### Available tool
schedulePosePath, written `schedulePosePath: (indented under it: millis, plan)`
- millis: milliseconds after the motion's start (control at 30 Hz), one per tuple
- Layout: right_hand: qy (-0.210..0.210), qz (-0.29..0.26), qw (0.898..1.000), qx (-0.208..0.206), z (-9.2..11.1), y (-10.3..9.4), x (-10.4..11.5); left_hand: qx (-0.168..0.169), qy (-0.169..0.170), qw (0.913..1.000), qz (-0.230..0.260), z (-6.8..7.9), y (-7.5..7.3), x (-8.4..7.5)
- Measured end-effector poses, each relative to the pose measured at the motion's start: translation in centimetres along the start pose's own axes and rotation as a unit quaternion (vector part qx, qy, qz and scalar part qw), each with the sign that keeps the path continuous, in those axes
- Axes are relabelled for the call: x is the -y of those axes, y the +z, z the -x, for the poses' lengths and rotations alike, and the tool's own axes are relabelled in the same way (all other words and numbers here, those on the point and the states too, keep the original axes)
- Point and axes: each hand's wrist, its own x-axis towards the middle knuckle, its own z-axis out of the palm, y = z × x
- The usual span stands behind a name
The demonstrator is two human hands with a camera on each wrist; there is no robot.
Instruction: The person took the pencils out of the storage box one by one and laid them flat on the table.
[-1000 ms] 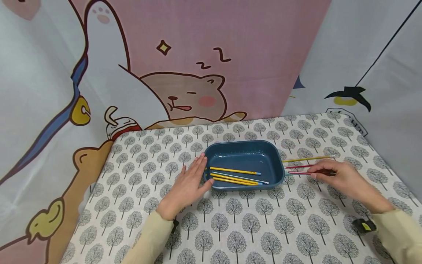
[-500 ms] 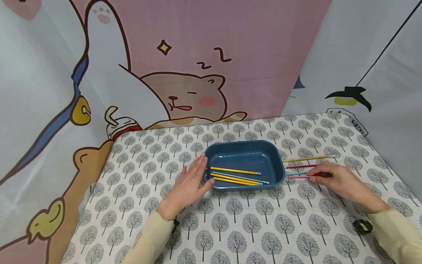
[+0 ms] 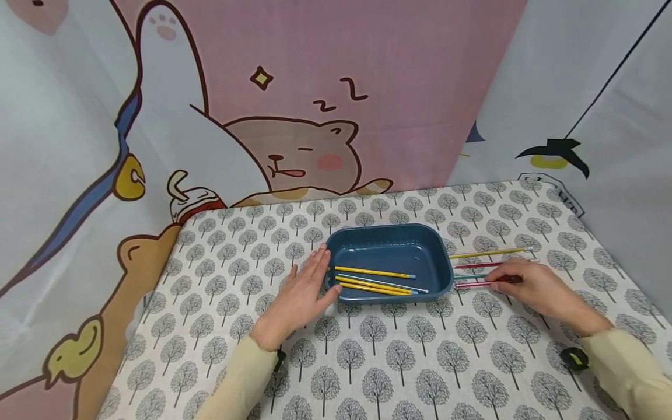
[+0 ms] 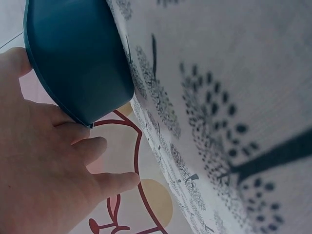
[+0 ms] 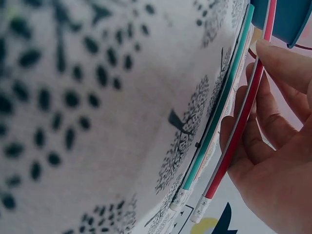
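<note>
My left hand (image 3: 296, 297) lies against the left end of a dark blue tray (image 3: 443, 251), fingers fairly straight, with the thumb over the rim. The left wrist view shows its fingertips at the outside of the tray wall (image 4: 78, 58). Just right of the tray, my right hand (image 3: 535, 286) pinches a red pencil (image 5: 239, 129) between thumb and fingers. That pencil has a white eraser end and slants above a green pencil (image 5: 219, 102) lying on the cloth. Beyond them lie another red pencil (image 3: 475, 265) and a yellow pencil (image 3: 488, 252).
Inside the tray, a yellow pencil (image 3: 373, 272) lies apart from several others grouped near the front wall. A tree-print cloth (image 3: 399, 361) covers the table. Behind it hangs a printed curtain (image 3: 409, 87) with a sleeping bear.
My right hand has shifted slightly toward me and to the left, bringing the red pencil to the near side of the green one. My left hand and the tray stay put.
</note>
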Motion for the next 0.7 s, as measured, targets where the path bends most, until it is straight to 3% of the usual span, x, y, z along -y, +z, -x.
schedulePosePath:
  millis: [433, 700]
  plan:
    - [0.01, -0.002, 0.999, 0.034, -0.26, 0.07, -0.37, 0.0, -0.001, 1.0, 0.0, 0.01, -0.06, -0.05]
    - [0.053, 0.011, 0.996, 0.071, -0.54, -0.11, -0.34, -0.001, 0.001, 1.0, -0.003, -0.01, -0.13, -0.09]
